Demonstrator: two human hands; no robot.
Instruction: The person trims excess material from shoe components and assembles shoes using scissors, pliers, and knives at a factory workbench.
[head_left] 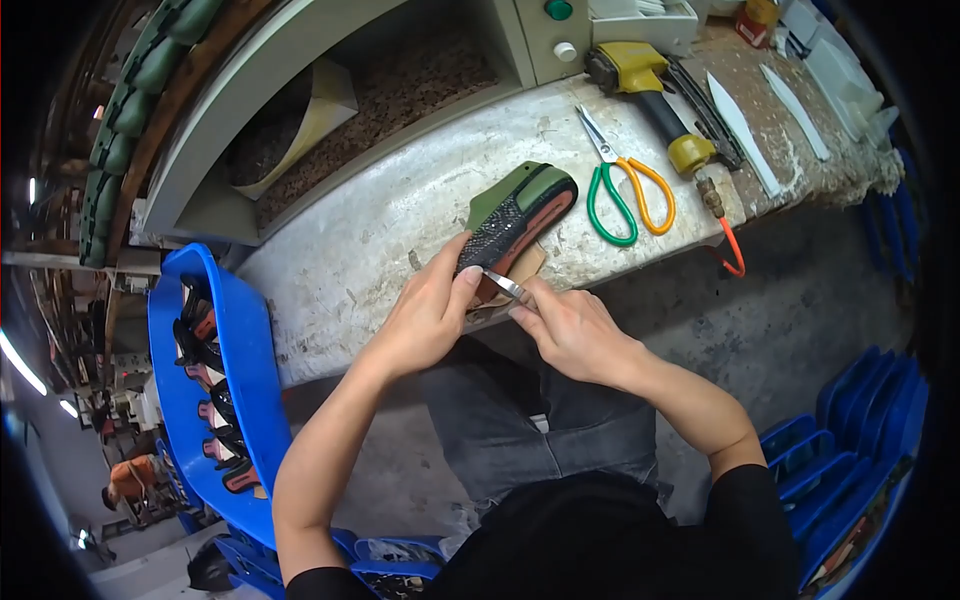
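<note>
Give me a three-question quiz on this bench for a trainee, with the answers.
1. True or false: both handles of the scissors are green.

2. Fill in: the large bin at the left end of the bench is coloured ____.

3. While the left hand holds the shoe, where is the metal tool?
A) lying beside the scissors
B) in the right hand
C) in the bin

Key: 1 false (one is green, one orange-yellow); 2 blue; 3 B
</note>
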